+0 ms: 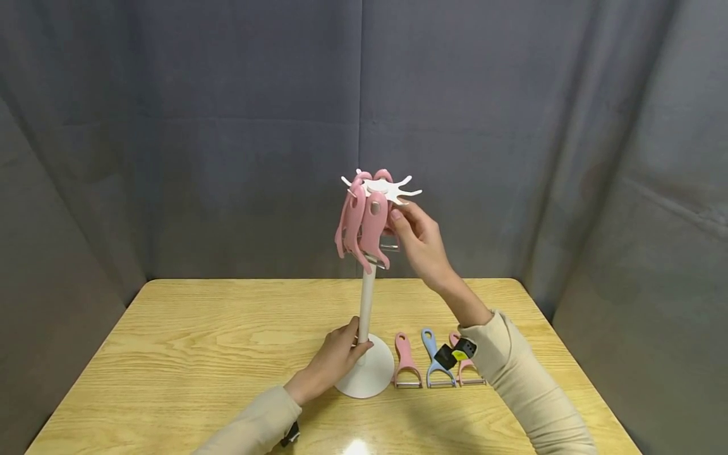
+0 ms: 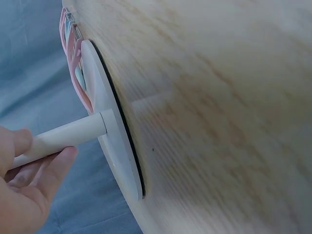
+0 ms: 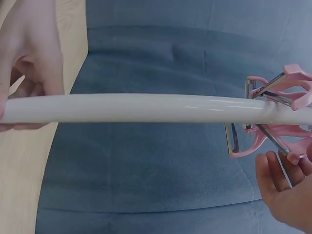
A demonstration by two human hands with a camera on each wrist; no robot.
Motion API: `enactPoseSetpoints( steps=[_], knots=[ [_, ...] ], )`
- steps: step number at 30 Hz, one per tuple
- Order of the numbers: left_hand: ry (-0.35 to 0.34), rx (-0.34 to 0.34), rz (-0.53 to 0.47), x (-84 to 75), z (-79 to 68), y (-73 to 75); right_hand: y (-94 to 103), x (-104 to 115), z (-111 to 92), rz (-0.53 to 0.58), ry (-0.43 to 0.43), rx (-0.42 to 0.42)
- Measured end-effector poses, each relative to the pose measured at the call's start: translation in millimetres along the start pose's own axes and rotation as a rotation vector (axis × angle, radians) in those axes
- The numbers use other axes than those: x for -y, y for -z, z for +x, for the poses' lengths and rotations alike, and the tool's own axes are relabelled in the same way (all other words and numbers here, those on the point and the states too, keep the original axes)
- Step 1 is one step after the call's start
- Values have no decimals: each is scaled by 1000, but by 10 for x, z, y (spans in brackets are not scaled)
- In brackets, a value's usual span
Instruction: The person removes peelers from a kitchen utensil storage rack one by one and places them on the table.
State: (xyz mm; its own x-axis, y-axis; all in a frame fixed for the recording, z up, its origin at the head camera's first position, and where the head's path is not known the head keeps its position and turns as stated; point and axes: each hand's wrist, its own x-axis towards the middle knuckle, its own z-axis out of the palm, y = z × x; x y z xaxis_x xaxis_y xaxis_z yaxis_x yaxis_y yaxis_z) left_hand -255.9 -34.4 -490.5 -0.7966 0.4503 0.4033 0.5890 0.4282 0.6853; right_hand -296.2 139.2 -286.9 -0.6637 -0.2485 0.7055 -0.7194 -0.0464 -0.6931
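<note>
A white stand with a round base (image 1: 370, 373) and a pole (image 1: 366, 303) carries a star-shaped top of hooks (image 1: 387, 188). Several pink peelers (image 1: 373, 227) hang by their handle holes from its left and front hooks. My left hand (image 1: 332, 360) grips the pole low down, just above the base; thumb and fingers wrap it in the left wrist view. Up at the top, my right hand (image 1: 421, 246) pinches a pink peeler (image 1: 394, 240) below the hooks, its handle partly hidden by thumb and front peeler. The right wrist view shows the hanging blades (image 3: 273, 139) around the pole.
On the wooden table (image 1: 227, 341), right of the base, lie a pink peeler (image 1: 404, 354), a blue peeler (image 1: 429, 344) and another pink peeler (image 1: 467, 373), partly covered by the right wrist's camera (image 1: 455, 354). Grey curtains (image 1: 239, 139) enclose the back and sides.
</note>
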Motion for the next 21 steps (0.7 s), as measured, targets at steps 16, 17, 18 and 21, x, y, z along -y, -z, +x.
enactPoseSetpoints(
  steps=[16,17,18,21],
  knots=[
    [-5,14,-2,-23,20,-4,19,13,10,269,-129,-1],
    [-4,15,-2,-21,19,-3,20,15,7,279,-131,0],
    [-4,16,-2,-20,17,-1,19,17,5,285,-132,3],
    [-6,16,0,-14,13,3,23,18,2,292,-132,22]
  ],
)
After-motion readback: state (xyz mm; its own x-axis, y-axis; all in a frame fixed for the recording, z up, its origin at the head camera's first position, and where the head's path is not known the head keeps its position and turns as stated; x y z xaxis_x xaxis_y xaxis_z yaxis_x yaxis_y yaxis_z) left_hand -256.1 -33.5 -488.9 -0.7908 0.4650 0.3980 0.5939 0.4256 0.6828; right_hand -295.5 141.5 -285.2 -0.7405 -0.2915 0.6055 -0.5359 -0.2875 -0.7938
